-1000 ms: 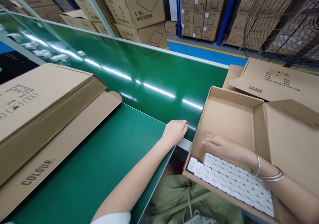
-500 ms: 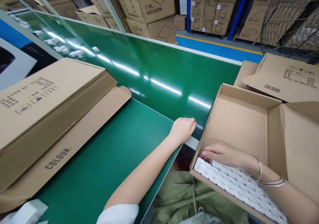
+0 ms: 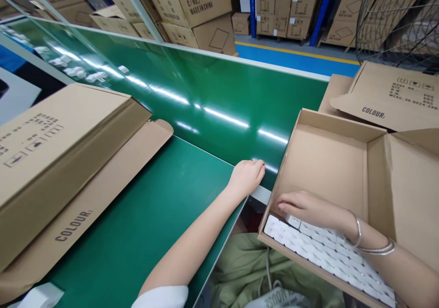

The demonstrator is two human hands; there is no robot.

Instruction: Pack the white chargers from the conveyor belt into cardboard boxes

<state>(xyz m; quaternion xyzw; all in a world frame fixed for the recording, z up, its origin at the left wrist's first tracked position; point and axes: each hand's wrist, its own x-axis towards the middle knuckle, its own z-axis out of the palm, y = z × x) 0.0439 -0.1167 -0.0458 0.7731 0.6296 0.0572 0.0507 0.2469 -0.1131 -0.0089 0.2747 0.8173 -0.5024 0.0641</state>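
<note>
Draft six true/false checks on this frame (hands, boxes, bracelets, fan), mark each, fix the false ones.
1. The right hand is inside the open cardboard box. True.
2. White pieces cover that box's whole floor. False: the white pieces lie along its near side; bare cardboard shows beyond them.
3. Bracelets are on the left wrist. False: the bracelets are on the right one.
4. The left hand is outside the open box. True.
5. A wire-cage fan stands at picture left. False: the wire-cage fan is at upper right.
6. "COLOUR:" is printed on the left box's flap. True.
</note>
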